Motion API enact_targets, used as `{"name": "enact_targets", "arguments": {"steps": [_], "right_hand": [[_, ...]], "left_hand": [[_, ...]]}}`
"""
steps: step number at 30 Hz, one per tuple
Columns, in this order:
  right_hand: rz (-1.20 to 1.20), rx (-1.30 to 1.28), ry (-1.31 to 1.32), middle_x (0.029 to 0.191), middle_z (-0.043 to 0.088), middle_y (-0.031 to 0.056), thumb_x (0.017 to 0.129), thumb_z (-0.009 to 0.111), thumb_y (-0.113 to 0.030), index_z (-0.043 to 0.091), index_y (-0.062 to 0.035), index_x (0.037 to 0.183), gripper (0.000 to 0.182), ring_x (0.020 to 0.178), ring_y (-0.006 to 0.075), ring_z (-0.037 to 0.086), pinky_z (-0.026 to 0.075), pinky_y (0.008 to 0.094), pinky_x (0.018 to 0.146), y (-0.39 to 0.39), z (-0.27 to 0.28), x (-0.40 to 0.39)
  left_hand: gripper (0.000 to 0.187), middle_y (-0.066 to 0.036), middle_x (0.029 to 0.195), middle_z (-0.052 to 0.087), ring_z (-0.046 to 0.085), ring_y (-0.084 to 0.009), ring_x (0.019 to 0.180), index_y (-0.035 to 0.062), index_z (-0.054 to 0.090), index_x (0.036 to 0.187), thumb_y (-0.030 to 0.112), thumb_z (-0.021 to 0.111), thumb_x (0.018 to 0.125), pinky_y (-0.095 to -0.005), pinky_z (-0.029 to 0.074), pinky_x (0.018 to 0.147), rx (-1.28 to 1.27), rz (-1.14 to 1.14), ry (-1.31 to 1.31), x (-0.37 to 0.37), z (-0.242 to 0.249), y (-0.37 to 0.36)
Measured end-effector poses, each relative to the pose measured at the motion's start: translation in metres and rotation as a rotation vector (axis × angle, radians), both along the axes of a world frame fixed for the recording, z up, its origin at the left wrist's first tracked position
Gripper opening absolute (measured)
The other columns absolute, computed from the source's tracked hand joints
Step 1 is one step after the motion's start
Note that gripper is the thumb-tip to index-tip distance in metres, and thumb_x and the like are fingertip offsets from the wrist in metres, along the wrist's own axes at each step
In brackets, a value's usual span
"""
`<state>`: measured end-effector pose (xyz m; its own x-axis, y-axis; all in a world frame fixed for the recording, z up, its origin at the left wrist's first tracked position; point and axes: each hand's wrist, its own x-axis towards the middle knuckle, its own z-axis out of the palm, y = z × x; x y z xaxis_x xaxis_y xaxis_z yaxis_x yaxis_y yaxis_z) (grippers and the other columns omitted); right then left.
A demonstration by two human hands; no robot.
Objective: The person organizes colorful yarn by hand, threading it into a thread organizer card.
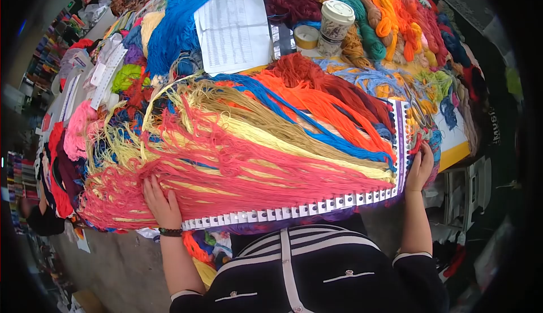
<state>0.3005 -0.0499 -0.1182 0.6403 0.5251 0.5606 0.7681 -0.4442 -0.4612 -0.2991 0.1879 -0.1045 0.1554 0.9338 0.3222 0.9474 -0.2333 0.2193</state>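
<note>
A thick spread of coral-pink embroidery thread [226,166] lies before me, with pale yellow, tan, blue, orange and dark red bundles behind it. My left hand [162,202] rests flat on the pink strands, fingers stretched out. Along the near edge runs a white card strip with holes [294,211], where the strands converge. A purple-and-white card strip [400,143] stands at the right end. Just beyond it, my right hand [419,168] has its fingers bent around some reddish thread [417,143]; its fingertips are partly hidden among the strands.
Behind the threads lie a printed sheet [233,30], a roll of tape [306,37] and a lidded paper cup [335,24]. Piled skeins [382,7] crowd the back. More card strips [106,75] lie at left. Part of another person [44,217] shows at far left.
</note>
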Motion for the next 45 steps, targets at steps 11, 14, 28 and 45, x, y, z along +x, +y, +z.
{"name": "enact_targets", "arguments": {"steps": [11, 14, 28, 45], "right_hand": [[0.026, 0.130, 0.054, 0.108, 0.060, 0.0165, 0.083, 0.052, -0.004, 0.058, 0.0025, 0.104, 0.023, 0.103, 0.0302, 0.056, 0.041, 0.0364, 0.091, 0.007, 0.004, -0.003], [0.000, 0.066, -0.005, 0.097, 0.062, 0.0155, 0.079, 0.056, -0.006, 0.059, -0.0012, 0.096, 0.018, 0.093, 0.0328, 0.057, 0.044, 0.0394, 0.084, 0.004, 0.020, -0.006], [-0.324, -0.046, 0.338, 0.101, 0.065, 0.0172, 0.081, 0.054, -0.026, 0.063, -0.0061, 0.110, 0.036, 0.094, 0.0323, 0.062, 0.048, 0.0372, 0.083, 0.067, 0.007, 0.278], [-0.060, 1.035, 1.171, 0.066, 0.058, 0.0041, 0.074, 0.066, -0.004, 0.059, -0.0085, 0.073, 0.009, 0.055, 0.0172, 0.055, 0.041, 0.0299, 0.044, 0.079, 0.098, 0.405]], "left_hand": [[0.054, -0.023, 0.142, 0.030, 0.027, -0.0376, 0.132, 0.0042, 0.034, 0.138, 0.017, 0.048, 0.088, -0.0457, 0.020, 0.110, -0.024, 0.043, 0.078, -0.006, -0.006, 0.004], [0.048, -0.021, 0.137, 0.039, 0.031, -0.0362, 0.130, 0.0012, 0.039, 0.133, 0.019, 0.047, 0.089, -0.0430, 0.021, 0.110, -0.015, 0.057, 0.050, -0.003, -0.011, 0.006], [0.052, -0.027, 0.135, 0.039, 0.038, -0.0389, 0.125, -0.0053, 0.037, 0.134, 0.031, 0.039, 0.096, -0.0445, 0.029, 0.105, 0.022, 0.087, 0.225, 0.030, 0.015, -0.010], [0.047, -0.027, 0.134, 0.041, 0.037, -0.0376, 0.126, -0.0059, 0.038, 0.132, 0.026, 0.038, 0.097, -0.0420, 0.029, 0.106, 0.062, 0.058, 0.236, 0.016, -0.001, -0.009]]}}
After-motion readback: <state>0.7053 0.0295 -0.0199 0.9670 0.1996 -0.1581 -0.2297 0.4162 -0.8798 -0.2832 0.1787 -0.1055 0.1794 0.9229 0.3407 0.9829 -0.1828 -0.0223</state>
